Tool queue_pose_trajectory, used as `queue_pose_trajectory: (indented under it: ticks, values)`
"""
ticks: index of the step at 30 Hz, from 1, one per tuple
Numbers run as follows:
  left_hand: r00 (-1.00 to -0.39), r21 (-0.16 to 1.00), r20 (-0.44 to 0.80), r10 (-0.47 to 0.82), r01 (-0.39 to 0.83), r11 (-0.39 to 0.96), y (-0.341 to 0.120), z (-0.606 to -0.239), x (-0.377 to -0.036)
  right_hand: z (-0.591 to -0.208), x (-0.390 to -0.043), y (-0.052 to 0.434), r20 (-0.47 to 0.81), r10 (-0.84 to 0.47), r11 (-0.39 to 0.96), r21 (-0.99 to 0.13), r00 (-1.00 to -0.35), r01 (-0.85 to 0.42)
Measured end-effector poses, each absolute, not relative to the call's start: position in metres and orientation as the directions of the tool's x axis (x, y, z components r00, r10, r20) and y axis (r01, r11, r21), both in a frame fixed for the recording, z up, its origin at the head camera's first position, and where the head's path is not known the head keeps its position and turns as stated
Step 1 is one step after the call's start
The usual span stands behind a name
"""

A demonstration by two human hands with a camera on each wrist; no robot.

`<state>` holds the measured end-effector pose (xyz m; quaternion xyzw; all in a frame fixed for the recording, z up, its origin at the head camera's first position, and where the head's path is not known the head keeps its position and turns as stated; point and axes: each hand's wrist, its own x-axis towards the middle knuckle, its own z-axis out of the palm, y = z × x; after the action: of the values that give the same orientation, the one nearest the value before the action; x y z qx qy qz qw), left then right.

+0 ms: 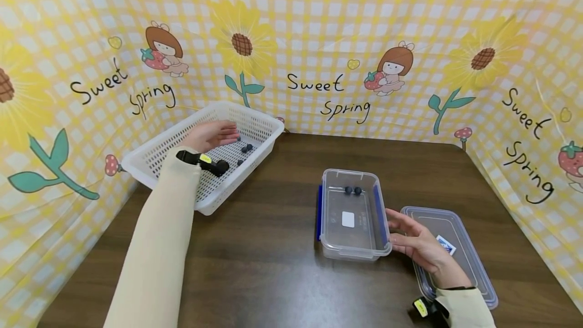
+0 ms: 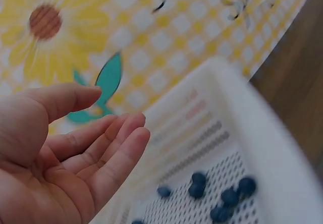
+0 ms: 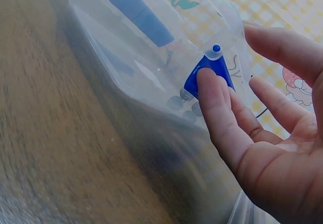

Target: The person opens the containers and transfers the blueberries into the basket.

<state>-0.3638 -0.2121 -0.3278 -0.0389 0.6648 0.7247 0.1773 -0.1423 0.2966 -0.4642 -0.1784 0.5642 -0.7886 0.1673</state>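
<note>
My left hand (image 1: 210, 135) is over the white perforated basket (image 1: 237, 183). In the left wrist view, that hand's fingers (image 2: 118, 158) are relaxed and apart from the thumb, with nothing between them. Several blueberries (image 2: 229, 198) lie on the basket floor. My right hand (image 1: 421, 247) is at the right side of a clear plastic box (image 1: 355, 242); in the right wrist view, a fingertip rests against its blue latch (image 3: 209, 65). Inside the box, two blueberries (image 1: 352, 191) show near the far end in the head view.
A clear lid (image 1: 469, 252) with a small label lies on the brown table (image 1: 255, 247), partly under the right hand and wrist. Another blue latch (image 1: 320, 211) hangs on the box's left side. A yellow checked cloth (image 1: 309, 39) surrounds the table's back and sides.
</note>
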Motion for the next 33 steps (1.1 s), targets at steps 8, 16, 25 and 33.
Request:
queue_pose_trajectory:
  ticks: [8,16,25,33]
  values:
    - [-0.901,0.945,-0.303,0.312,-0.326,-0.025,-0.153,-0.32,-0.362,-0.463,-0.143,0.297,0.098,-0.464,-0.302,-0.952,-0.88,0.053]
    - [-0.858,0.948,-0.299,0.418,-0.317,0.026,-0.092,-0.325,-0.35,-0.463,-0.143,0.298,0.095,-0.462,-0.292,-0.955,-0.882,0.05]
    - [-0.78,0.935,-0.327,0.533,-0.348,0.064,-0.029,-0.342,-0.333,-0.463,-0.142,0.297,0.078,-0.459,-0.284,-0.957,-0.885,0.063]
    - [-0.732,0.914,-0.375,0.569,-0.394,0.095,0.01,-0.36,-0.322,-0.463,-0.142,0.297,0.068,-0.452,-0.277,-0.959,-0.889,0.067]
